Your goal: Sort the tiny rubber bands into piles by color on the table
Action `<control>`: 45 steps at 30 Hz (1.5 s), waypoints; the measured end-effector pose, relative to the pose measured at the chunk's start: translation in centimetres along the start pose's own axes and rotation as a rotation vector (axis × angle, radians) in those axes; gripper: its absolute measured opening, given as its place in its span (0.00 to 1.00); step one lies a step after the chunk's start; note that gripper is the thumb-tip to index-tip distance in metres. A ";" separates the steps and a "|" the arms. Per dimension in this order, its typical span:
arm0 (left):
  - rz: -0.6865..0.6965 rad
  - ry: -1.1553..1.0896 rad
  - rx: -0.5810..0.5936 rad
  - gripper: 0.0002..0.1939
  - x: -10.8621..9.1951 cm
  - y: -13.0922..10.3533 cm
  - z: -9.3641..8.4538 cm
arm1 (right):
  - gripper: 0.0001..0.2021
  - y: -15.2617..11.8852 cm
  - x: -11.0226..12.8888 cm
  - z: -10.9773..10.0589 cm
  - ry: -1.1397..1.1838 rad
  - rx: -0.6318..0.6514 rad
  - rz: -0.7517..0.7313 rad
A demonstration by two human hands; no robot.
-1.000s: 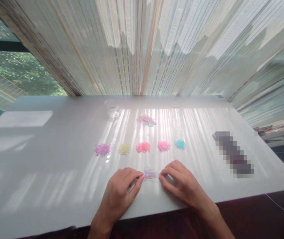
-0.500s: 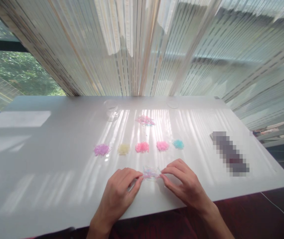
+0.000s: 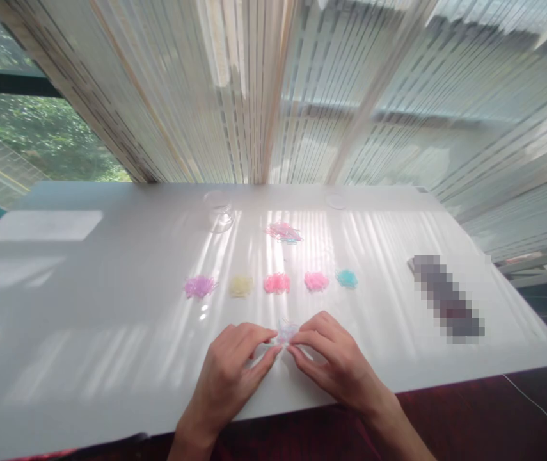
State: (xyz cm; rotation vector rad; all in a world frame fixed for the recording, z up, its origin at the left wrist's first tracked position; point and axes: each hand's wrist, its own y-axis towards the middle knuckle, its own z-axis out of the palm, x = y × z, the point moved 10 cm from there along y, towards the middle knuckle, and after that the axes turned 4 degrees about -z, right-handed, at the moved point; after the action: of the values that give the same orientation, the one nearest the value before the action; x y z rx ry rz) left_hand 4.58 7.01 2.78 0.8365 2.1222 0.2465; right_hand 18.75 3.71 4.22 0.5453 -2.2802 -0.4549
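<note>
Close together near the table's front edge, my left hand [image 3: 238,362] and my right hand [image 3: 333,358] touch a small loose pile of pale lilac and blue pieces [image 3: 286,331] from either side. Thumb and fingers of each hand are bent toward the pile, and what lies between the fingertips is too small to make out. Beyond them a row of small heaps crosses the table: purple [image 3: 199,286], yellow [image 3: 241,286], coral pink [image 3: 277,283], pink [image 3: 316,281] and teal [image 3: 347,278]. Farther back lies a mixed pink pile [image 3: 283,232].
A clear round container [image 3: 220,218] stands at the back of the white table [image 3: 124,307], with a clear disc [image 3: 336,201] to its right. A pixelated dark oblong object [image 3: 446,298] lies on the right. Striped curtains hang behind.
My right hand has moved left, closer to my left hand, and the gap holding the pale pile is narrower. The whole view has shifted slightly.
</note>
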 end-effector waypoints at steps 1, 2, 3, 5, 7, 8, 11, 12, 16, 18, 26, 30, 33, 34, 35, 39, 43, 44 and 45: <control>0.000 -0.003 -0.011 0.03 0.0 0.0 -0.1 | 0.04 0.1 0.1 0.2 0.005 0.004 -0.001; 0.001 -0.008 -0.021 0.03 0.0 -0.1 -0.1 | 0.04 0.1 0.2 0.3 0.010 0.007 -0.003; 0.000 -0.014 -0.028 0.03 0.0 -0.1 -0.2 | 0.04 0.2 0.3 0.4 0.013 0.009 -0.007; -0.003 -0.023 -0.030 0.03 0.1 -0.2 -0.2 | 0.04 0.3 0.5 0.6 0.016 0.014 -0.019; -0.009 -0.026 -0.028 0.03 0.1 -0.2 -0.2 | 0.04 0.3 0.6 0.7 0.019 0.021 -0.025; -0.011 -0.027 -0.029 0.03 0.1 -0.3 -0.2 | 0.04 0.3 0.6 0.8 0.021 0.025 -0.024; -0.013 -0.034 -0.028 0.03 0.0 -0.2 -0.2 | 0.04 0.2 0.5 0.8 0.029 0.030 -0.016; -0.013 -0.037 -0.026 0.04 0.0 -0.1 -0.2 | 0.04 0.2 0.5 0.8 0.030 0.029 -0.014; -0.015 -0.047 -0.026 0.04 0.0 0.1 -0.3 | 0.03 0.1 0.3 0.6 0.019 0.012 -0.021; -0.019 -0.046 -0.027 0.04 0.0 0.1 -0.3 | 0.03 0.1 0.2 0.6 0.018 0.008 -0.022; -0.038 -0.049 -0.009 0.04 0.2 0.0 -0.1 | 0.04 0.0 -0.3 0.5 0.025 0.000 -0.003; -0.036 -0.059 0.003 0.05 0.1 0.1 0.0 | 0.03 -0.1 -0.5 0.6 0.022 -0.005 0.000; -0.036 -0.062 0.016 0.04 0.1 0.2 0.1 | 0.04 -0.1 -0.5 0.6 0.033 -0.011 -0.007; -0.034 -0.064 0.014 0.03 0.1 0.2 0.0 | 0.04 -0.1 -0.5 0.6 0.037 -0.015 -0.010; -0.033 -0.066 0.010 0.01 0.1 0.2 0.0 | 0.04 -0.1 -0.5 0.6 0.041 -0.018 -0.011; -0.011 -0.069 0.000 0.04 -0.1 0.0 -0.2 | 0.04 -0.2 -0.5 0.7 0.044 -0.008 -0.001; 0.007 -0.086 0.001 0.04 -0.2 0.0 -0.2 | 0.04 -0.3 -0.5 1.0 0.046 0.021 0.005; 0.008 -0.091 0.000 0.04 -0.2 0.0 -0.1 | 0.04 -0.3 -0.5 1.0 0.046 0.021 0.006; 0.010 -0.095 -0.001 0.04 -0.1 0.0 -0.1 | 0.04 -0.3 -0.4 0.9 0.047 0.017 0.006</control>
State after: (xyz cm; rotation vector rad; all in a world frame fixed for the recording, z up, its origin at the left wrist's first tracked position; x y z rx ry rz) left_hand 4.53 6.90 2.92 0.8420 2.0297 0.2086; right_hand 18.45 3.82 3.22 0.5523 -2.2421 -0.4155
